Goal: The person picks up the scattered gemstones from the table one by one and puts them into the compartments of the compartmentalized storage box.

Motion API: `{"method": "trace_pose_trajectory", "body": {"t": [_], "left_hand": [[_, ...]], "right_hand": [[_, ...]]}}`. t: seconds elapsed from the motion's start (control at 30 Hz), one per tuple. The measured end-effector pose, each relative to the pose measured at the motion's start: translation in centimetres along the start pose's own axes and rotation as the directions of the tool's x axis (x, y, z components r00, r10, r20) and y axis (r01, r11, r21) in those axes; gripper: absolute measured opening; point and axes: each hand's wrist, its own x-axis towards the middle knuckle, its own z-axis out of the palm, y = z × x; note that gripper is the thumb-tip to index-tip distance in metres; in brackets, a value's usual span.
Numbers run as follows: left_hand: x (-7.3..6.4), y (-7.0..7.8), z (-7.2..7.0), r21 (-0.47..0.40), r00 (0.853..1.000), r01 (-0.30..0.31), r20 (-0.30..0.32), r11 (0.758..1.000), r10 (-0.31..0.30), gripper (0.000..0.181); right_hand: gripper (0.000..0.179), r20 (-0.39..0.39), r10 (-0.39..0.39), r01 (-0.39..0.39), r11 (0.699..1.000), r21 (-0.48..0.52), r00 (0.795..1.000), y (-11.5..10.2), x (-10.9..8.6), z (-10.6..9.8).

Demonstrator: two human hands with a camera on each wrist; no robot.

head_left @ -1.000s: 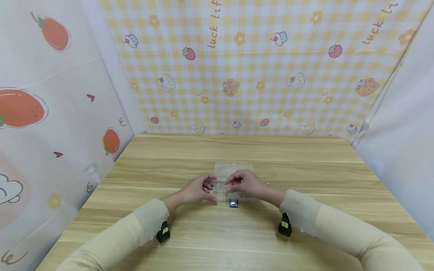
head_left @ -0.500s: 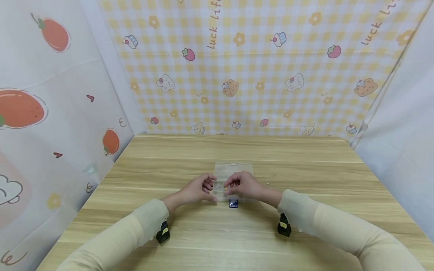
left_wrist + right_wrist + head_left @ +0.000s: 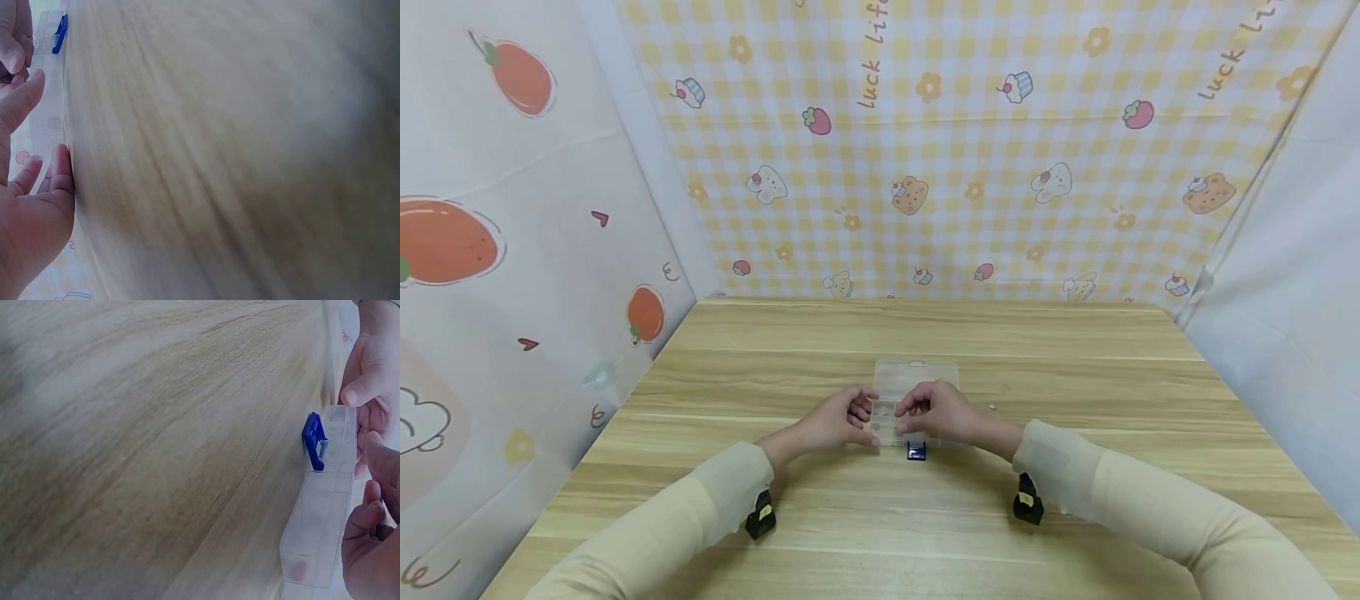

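A clear plastic compartment box [image 3: 317, 509] lies on the table with its lid [image 3: 912, 375] raised at the back. Its blue latch [image 3: 916, 452] hangs down in front. My left hand [image 3: 841, 415] curves round the box's left end, thumb at the near corner and fingers behind. Over the left compartments hovers my right hand [image 3: 943, 410], fingers bent, with a narrow gap between thumb and index in the right wrist view and no object visible there. Small round pieces [image 3: 883, 411] lie in the left compartments. The right hand hides much of the box's middle.
A small pale piece [image 3: 992, 407] lies on the wooden table [image 3: 880, 525] to the right of the box. A yellow checked cloth [image 3: 850, 167] hangs behind the table's back edge. Each wrist carries a black camera [image 3: 1027, 502].
My right hand has lowered slightly and moved a little left. The small yellow thing at its fingertips half a second ago no longer shows clearly. The left hand stays in place.
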Motion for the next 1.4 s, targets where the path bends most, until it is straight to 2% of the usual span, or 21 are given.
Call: {"method": "trace_pose_trajectory", "body": {"t": [0.27, 0.5, 0.77, 1.17, 1.4], "left_hand": [[-0.1, 0.1, 0.1, 0.026, 1.0, 0.003, -0.013, 1.0, -0.002, 0.069], [-0.2, 0.1, -0.1, 0.02, 1.0, 0.014, -0.006, 1.0, -0.014, 0.07], [-0.1, 0.0, -0.1, 0.034, 0.999, 0.036, -0.011, 0.999, -0.035, 0.07], [-0.1, 0.0, -0.1, 0.02, 1.0, 0.03, -0.006, 0.999, -0.03, 0.071], [0.0, -0.3, -0.1, 0.023, 1.0, 0.017, -0.002, 1.0, -0.017, 0.071]], "right_hand": [[0.014, -0.002, -0.01, 0.01, 1.0, -0.017, 1.0, 0.1, -0.1, -0.1], [0.015, -0.001, 0.012, -0.012, 0.999, -0.031, 1.0, -0.1, -0.2, -0.7], [0.016, -0.042, -0.009, 0.007, 0.999, -0.046, 0.999, 0.0, -0.7, -1.7], [0.016, -0.111, 0.086, -0.089, 0.996, -0.023, 0.99, 0.0, -2.1, -3.3], [0.019, -0.133, 0.108, -0.109, 0.994, -0.002, 0.985, 0.6, -2.9, -4.4]]}}
